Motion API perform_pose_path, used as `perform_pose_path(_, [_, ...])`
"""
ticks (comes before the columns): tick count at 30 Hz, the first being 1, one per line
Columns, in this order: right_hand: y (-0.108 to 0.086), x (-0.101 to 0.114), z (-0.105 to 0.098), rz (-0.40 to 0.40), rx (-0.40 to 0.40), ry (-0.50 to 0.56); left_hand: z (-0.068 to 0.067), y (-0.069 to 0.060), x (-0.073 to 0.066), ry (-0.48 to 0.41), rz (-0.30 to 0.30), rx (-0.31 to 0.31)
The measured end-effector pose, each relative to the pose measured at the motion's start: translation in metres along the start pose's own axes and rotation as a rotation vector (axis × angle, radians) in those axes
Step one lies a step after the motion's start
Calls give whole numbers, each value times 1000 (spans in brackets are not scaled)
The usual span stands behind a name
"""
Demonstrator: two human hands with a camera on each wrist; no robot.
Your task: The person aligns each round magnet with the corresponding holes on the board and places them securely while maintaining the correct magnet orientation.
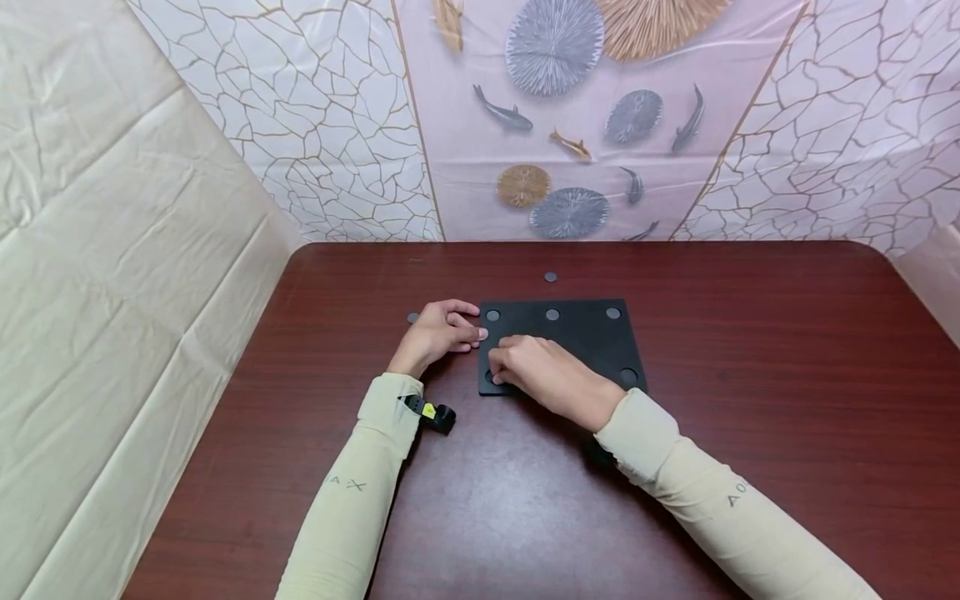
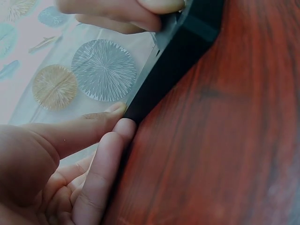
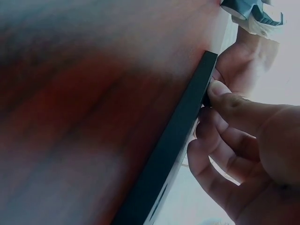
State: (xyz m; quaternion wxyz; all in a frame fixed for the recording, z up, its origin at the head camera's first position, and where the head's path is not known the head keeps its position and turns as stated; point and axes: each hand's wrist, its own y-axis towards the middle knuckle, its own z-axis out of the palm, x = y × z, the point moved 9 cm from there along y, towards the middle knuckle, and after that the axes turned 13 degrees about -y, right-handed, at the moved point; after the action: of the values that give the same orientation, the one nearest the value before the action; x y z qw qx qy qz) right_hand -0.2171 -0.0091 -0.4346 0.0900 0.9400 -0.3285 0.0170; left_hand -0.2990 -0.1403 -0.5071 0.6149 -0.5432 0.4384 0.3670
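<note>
A flat black board (image 1: 581, 337) with round spots lies on the table. Grey discs, one of them at the middle (image 1: 552, 314), show along its far edge; a darker round recess (image 1: 628, 376) is near its right front corner. My left hand (image 1: 438, 332) holds the board's left edge, thumb on top and fingers against the side (image 2: 79, 159). Over the left front corner, my right hand (image 1: 551, 372) pinches a small dark piece (image 3: 206, 99) between thumb and curled fingers, against the board (image 3: 164, 150) in the right wrist view. Its fingertips partly hide that corner's recess.
One loose grey disc (image 1: 551, 277) lies beyond the board's far edge. Another (image 1: 412, 317) lies just left of my left hand, partly hidden. The dark red wooden table (image 1: 765, 350) meets a patterned cloth (image 1: 480, 200) at the back.
</note>
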Motion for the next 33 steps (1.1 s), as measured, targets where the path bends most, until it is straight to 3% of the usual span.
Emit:
perform_pose_path(20, [3,0,0,24,100,8,2,3,0,-17,13,-1])
perform_pose_path(33, [-2,5,-3,32,76,-2,1,-1,-1,-8,1,-1])
